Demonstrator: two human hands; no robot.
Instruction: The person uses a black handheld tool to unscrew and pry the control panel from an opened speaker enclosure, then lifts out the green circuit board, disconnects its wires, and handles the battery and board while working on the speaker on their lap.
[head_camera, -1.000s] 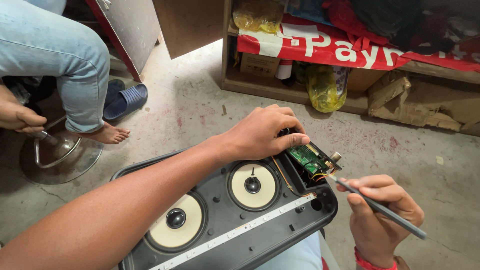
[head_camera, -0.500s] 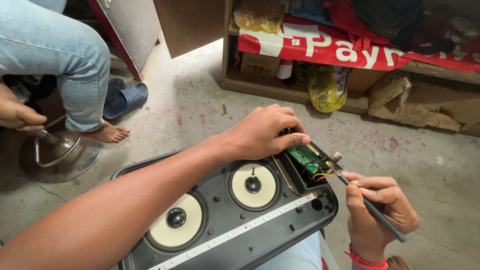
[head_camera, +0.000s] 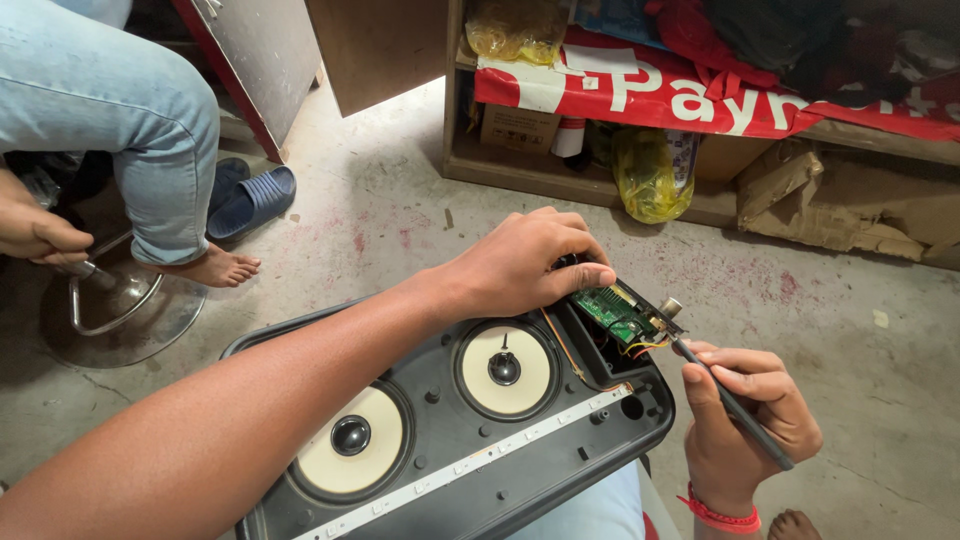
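Observation:
A black speaker cabinet (head_camera: 560, 470) with two cream-coloured cones lies face up across my lap. My left hand (head_camera: 525, 262) rests on its upper right corner, fingers pinching the edge of a small green circuit board (head_camera: 615, 312) set in an open recess there. Coloured wires run from the board. My right hand (head_camera: 745, 425) grips a thin dark soldering-iron-like tool (head_camera: 735, 408) like a pen, its tip touching the right end of the board beside a small metal knob (head_camera: 670, 307).
Another person sits at the left in jeans, bare foot (head_camera: 215, 268) on the concrete floor beside a blue slipper (head_camera: 250, 200), a hand (head_camera: 35, 232) on a metal stand. Behind are a wooden shelf with a red banner (head_camera: 700, 95), yellow plastic bags (head_camera: 655, 175) and cardboard.
My right hand has shifted slightly, steepening the tool while its tip stays at the board. My left hand and the speaker have stayed put.

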